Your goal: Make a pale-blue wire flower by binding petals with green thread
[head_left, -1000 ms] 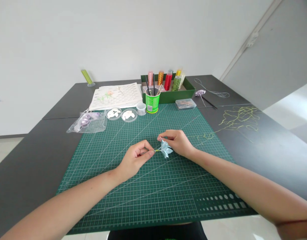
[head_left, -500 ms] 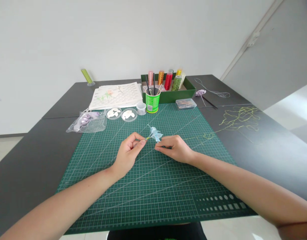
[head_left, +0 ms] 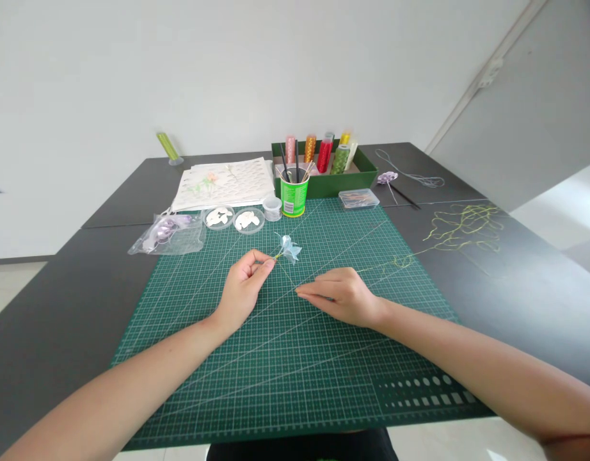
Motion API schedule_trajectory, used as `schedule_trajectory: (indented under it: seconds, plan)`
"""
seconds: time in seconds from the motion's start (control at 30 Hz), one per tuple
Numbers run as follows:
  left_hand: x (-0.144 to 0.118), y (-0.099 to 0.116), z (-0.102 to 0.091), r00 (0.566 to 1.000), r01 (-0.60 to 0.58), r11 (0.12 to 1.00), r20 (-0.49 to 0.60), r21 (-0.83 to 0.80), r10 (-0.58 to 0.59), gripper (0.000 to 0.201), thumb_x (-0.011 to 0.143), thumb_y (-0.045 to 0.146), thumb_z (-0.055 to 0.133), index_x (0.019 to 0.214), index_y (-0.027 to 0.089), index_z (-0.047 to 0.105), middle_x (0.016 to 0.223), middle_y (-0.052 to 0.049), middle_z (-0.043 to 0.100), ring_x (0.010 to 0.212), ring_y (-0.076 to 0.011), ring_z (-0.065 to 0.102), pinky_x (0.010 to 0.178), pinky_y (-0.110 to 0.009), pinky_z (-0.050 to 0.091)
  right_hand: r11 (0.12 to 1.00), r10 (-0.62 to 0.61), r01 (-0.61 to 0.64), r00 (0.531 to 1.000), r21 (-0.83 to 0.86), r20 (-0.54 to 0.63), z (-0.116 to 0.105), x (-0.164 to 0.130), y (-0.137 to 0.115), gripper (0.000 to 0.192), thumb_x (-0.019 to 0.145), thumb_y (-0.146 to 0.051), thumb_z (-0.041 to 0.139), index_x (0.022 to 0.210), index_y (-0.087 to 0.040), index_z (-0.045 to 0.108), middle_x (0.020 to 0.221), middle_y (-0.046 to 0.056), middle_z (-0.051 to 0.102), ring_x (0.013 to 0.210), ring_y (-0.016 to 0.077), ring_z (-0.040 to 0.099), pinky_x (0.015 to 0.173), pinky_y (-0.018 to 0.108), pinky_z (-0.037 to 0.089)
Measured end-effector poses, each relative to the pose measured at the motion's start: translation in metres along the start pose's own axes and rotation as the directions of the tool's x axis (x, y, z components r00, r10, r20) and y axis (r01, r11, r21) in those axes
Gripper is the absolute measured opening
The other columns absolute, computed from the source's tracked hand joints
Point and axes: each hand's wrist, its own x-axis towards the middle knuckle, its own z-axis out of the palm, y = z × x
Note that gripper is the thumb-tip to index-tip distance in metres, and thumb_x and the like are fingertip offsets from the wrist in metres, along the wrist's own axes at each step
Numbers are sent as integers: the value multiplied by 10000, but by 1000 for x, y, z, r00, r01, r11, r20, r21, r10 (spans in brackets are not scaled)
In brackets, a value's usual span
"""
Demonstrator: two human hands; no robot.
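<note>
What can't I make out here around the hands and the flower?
- Flower stem, head view: hidden inside the left hand pinch.
- Thread from flower to right hand: too thin to follow fully; its end is hidden under the fingers.
- Clear box contents: too small to tell.
- Sheet print: too small to read.
- Right elbow: cut off by the frame edge.

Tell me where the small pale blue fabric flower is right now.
In the head view, the small pale blue fabric flower sits mid-frame above the green cutting mat, its stem pinched by the left hand, just below the green cup.
</note>
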Motion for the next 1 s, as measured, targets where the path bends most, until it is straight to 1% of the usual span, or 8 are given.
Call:
schedule_trajectory:
  seconds: [0.07,0.2,0.37,0.5,0.6,0.77,0.9,1.0]
  plan:
    - [0,1,0,1000,5,1000,-1,25,-5,260,908,428,629,824,186,582,511,100,296,464,-85,221,448,-230,173,996,-35,33,999,-78,-30,-4,2,-3,175,983,-198,598,924,-146,755,619,-2,705,504,93,630,486,221,450]
    - [0,1,1,1000,13,996,4,84,-13,264,904,428,626,818,181,588,513,96,315,462,-84,237,449,-230,175,984,-55,39,995,-173,-86,-9,5,-10,171,983,-195,599,914,-153,749,570,-18,663,467,82,581,468,228,420]
    - [0,-1,1,997,38,993,68,111,-46,296,905,456,613,806,180,577,509,99,315,453,-80,235,447,-221,176,980,-78,50,987,-191,-144,-14,10,-15,163,979,-187,610,899,-135,743,531,-25,619,446,73,532,458,229,392]
    - [0,-2,1,989,73,989,121,127,-88,309,905,471,605,827,174,580,518,92,365,455,-78,266,451,-213,192,980,-75,44,984,-194,-159,-16,12,-17,146,971,-180,618,897,-146,739,515,-33,596,438,74,510,458,233,384]
    - [-1,-3,2,976,107,987,177,120,-127,309,901,472,607,830,173,575,519,91,391,456,-77,279,454,-210,202,980,-74,36,979,-194,-190,-18,12,-17,142,970,-176,615,910,-161,742,530,-31,611,447,76,520,466,234,397]
    - [-2,-5,6,949,138,983,269,118,-165,306,882,465,631,798,181,556,514,101,367,456,-75,248,448,-212,181,973,-46,-6,975,-232,-215,-21,14,-18,157,977,-198,608,917,-194,753,538,-28,631,449,82,529,474,241,411]
    - [-5,-7,8,921,124,985,354,120,-159,300,898,458,621,798,182,559,520,102,358,456,-74,235,443,-211,171,974,-51,-3,971,-227,-235,-24,15,-18,124,960,-173,631,929,-184,750,547,-24,642,460,85,547,479,239,415]
    - [-8,-7,9,909,111,986,388,128,-152,294,906,446,615,794,179,564,529,97,361,460,-73,241,442,-211,165,973,-38,-16,973,-229,-229,-25,14,-17,135,959,-178,631,941,-199,763,559,-20,657,464,90,554,489,239,434]
